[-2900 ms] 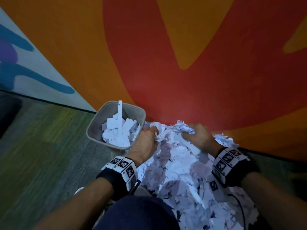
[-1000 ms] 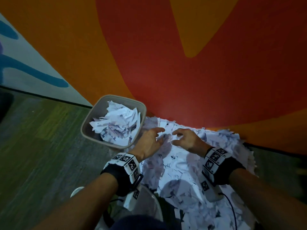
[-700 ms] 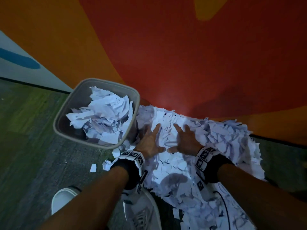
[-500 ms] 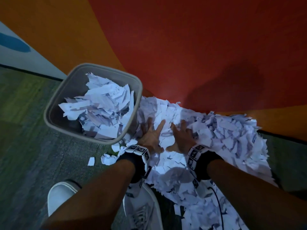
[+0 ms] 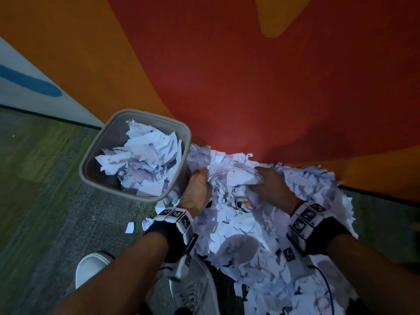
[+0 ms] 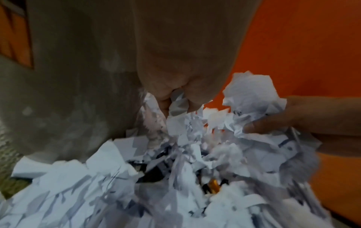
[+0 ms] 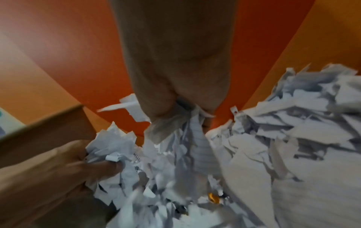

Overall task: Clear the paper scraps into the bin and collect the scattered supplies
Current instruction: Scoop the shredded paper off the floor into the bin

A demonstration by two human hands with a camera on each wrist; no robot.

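A big heap of white paper scraps (image 5: pixel 261 235) lies on the floor against the wall, right of a grey bin (image 5: pixel 95 176) half full of scraps. My left hand (image 5: pixel 200 185) and right hand (image 5: pixel 268 180) each grip a wad from the heap's far end, beside the bin. In the left wrist view my fingers (image 6: pixel 164 98) curl round scraps (image 6: pixel 181 123); in the right wrist view my fingers (image 7: pixel 156 108) clutch scraps (image 7: pixel 187 138). A small yellow-and-black object (image 5: pixel 244 203) shows through the paper between my hands; it also glints (image 6: pixel 212 185) (image 7: pixel 213 197) in both wrist views.
The red and orange wall (image 5: pixel 227 87) stands right behind the heap and the bin. Grey-green carpet (image 5: pixel 45 178) stretches to the left, with a few stray scraps (image 5: pixel 130 227). My white shoes (image 5: pixel 91 271) stand near the heap's front edge. A cable (image 5: pixel 327 289) trails from my right wrist.
My hands lay flat on the heap half a second ago; now their fingers have curled in and gathered wads of scraps. A yellow-and-black object has come into sight between them.
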